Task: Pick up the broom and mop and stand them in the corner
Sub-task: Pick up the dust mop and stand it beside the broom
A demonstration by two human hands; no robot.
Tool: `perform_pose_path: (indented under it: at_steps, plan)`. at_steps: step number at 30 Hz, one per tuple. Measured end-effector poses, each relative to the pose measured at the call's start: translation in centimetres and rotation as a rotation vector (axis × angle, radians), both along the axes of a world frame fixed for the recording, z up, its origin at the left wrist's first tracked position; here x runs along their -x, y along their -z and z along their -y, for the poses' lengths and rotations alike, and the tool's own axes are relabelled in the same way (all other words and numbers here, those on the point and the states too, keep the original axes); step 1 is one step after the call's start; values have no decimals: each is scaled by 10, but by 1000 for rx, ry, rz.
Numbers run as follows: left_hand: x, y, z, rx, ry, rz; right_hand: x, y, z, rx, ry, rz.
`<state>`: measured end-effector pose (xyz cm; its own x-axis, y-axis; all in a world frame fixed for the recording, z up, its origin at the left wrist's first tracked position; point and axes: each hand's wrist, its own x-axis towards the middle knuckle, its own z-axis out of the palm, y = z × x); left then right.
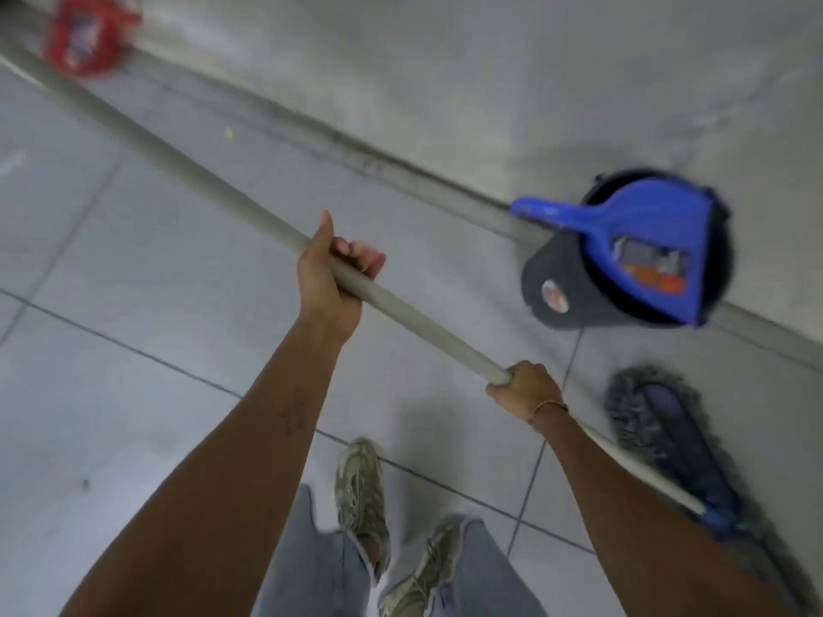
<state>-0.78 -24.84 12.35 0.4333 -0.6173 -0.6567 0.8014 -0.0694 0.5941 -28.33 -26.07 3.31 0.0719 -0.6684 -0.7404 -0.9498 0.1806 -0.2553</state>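
A long pale-grey pole (178, 167) runs from the upper left down to a flat blue mop head with a grey fringe (659, 425) on the floor at the lower right. My left hand (332, 271) is wrapped around the pole near its middle. My right hand (525, 387), with a thin bracelet on its wrist, grips the same pole lower down, closer to the mop head. No broom is clearly in view. The picture is blurred by motion.
A dark bucket (565, 291) with a blue dustpan (641, 242) in it stands against the wall base at right. A red container (87, 35) sits at the wall at the top left. My feet (360, 487) stand on grey floor tiles.
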Motion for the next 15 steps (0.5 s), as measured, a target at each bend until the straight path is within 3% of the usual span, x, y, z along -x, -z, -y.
perform_pose_path:
  at_steps: [7, 10, 15]
  plan:
    - [102, -306, 75, 171, 226, 211, 39, -220, 23, 195, 326, 240]
    - [163, -393, 93, 274, 298, 293, 62, -291, 22, 280, 469, 333]
    - [281, -518, 105, 516, 588, 415, 126, -404, 16, 365, 690, 422]
